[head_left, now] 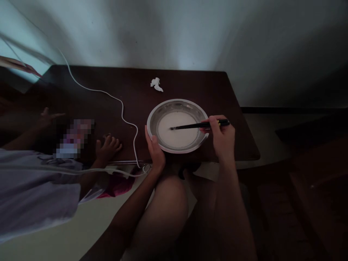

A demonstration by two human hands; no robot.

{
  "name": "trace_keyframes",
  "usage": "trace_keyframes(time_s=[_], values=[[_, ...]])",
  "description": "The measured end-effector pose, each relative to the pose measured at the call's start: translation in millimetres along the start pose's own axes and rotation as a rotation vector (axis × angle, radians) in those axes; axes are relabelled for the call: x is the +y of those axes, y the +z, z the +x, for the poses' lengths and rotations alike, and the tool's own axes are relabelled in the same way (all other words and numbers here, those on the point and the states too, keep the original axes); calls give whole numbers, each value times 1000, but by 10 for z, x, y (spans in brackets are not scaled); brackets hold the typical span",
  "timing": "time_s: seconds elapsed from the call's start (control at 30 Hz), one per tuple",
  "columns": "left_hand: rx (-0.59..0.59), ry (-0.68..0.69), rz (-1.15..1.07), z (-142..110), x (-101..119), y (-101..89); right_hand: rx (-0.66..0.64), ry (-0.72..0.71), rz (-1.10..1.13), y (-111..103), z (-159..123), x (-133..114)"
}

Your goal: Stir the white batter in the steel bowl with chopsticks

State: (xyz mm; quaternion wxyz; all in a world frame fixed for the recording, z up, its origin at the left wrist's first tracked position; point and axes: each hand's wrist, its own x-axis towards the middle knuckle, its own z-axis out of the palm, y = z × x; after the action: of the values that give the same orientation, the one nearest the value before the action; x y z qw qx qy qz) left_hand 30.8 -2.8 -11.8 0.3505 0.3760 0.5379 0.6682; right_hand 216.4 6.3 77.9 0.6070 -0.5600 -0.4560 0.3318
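Observation:
A round metal bowl (162,109) sits near the front edge of the dark table, with a milky white liquid (179,137) in it. My left hand (156,150) grips the bowl's near left side, thumb at the rim and fingers along the outer wall. In my right hand (223,139), at the bowl's right side, is a pair of black chopsticks (189,126). Their tips reach the liquid near the middle of the bowl. The chopsticks lie close together and point left.
A crumpled white tissue (157,85) lies behind the bowl. To the left a white cable (122,108) winds across the table (206,85) and over its front edge. Another person's hands (108,146) rest at the left, beside a blurred-out object (77,134). A wall stands behind.

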Motion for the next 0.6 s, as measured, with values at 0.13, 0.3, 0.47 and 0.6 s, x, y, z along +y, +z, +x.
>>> trace_keyframes(time_s=[0.13, 0.3, 0.47, 0.6], values=[[-14, 1, -10, 0, -5, 2, 195, -45, -74, -37, 11, -14], [-3, -8, -5, 11, -14, -4, 42, 35, -4, -24, -4, -10], [-13, 6, -12, 10, -8, -8, 76, 7, -5, -2, 10, -14], [-12, -7, -23, 6, -4, -4, 186, 9, -28, -66, 22, -2]])
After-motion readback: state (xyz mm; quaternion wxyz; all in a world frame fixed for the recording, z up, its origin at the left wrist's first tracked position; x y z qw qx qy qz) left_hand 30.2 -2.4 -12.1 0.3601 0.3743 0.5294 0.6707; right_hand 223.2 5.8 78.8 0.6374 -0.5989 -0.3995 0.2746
